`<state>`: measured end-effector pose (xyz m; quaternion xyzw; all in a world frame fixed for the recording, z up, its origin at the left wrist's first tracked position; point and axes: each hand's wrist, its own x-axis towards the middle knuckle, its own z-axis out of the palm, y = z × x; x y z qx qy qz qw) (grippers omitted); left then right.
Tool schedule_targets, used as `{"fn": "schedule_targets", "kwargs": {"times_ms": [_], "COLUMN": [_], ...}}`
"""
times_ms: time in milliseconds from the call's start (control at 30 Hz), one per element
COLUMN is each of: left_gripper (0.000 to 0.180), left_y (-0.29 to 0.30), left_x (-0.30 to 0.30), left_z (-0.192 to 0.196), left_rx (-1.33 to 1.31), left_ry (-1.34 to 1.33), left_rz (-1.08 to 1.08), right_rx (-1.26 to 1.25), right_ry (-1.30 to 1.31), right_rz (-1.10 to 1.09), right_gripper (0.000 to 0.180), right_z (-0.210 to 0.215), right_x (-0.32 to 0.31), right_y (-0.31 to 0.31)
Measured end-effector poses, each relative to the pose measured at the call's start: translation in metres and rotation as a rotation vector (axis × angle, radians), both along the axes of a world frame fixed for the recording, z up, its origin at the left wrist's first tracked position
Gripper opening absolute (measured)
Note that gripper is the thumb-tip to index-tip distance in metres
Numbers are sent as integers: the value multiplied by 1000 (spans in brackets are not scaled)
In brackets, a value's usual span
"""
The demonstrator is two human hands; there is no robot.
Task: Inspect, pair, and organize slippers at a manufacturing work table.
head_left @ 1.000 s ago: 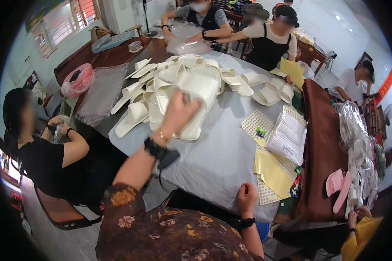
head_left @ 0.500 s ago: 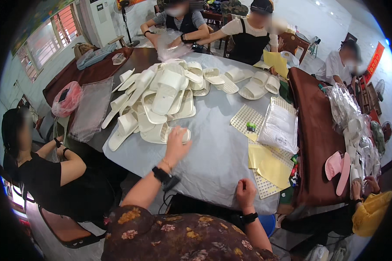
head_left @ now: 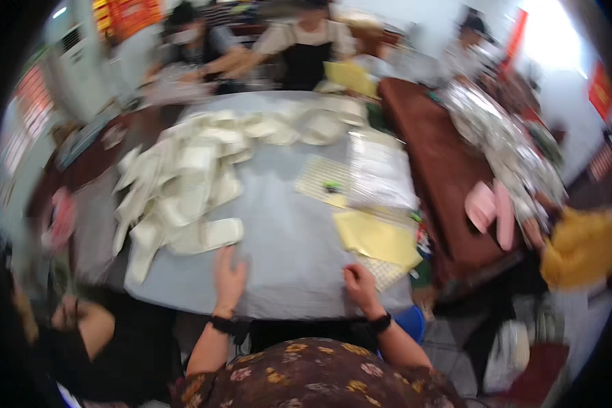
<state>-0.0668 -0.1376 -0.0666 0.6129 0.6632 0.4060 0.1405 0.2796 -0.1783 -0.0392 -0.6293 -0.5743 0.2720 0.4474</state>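
Note:
My left hand (head_left: pixel 230 279) lies on the grey-covered table (head_left: pixel 279 204), its fingers stretched out and slightly blurred. Just beyond the fingertips is a cream slipper (head_left: pixel 217 233) at the near edge of a heap of cream slippers (head_left: pixel 197 160); whether they touch I cannot tell. My right hand (head_left: pixel 362 285) is at the table's front edge, beside a yellow sheet (head_left: pixel 381 239) and a sticker sheet (head_left: pixel 382 272). Its fingers are curled in, and the inside of the hand is hidden.
A white package in clear plastic (head_left: pixel 381 170) lies on the right, with a small green item (head_left: pixel 332 185) beside it. A brown table (head_left: pixel 432 156) adjoins, bearing a pink slipper (head_left: pixel 481 207) and wrapped goods (head_left: pixel 476 122). Other people sit around, two across the table.
My left hand has drawn back toward me from the slipper heap. My right hand stays near the table edge, still curled. The whole view has swung to the right and blurred.

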Motion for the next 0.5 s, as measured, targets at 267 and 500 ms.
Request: {"fn": "schedule_targets", "kwargs": {"times_ms": [267,500], "left_gripper": [48,47], "left_y": [-24,-31], "left_x": [26,39], "left_z": [-9,-21], "left_rx": [20,95], "left_ry": [15,140], "left_rz": [-160,-164], "right_rx": [368,394], "right_ry": [-111,-804], "right_rz": [-285,-906], "right_gripper": [10,30], "right_z": [66,106], "right_x": [129,297], "right_y": [22,35]}}
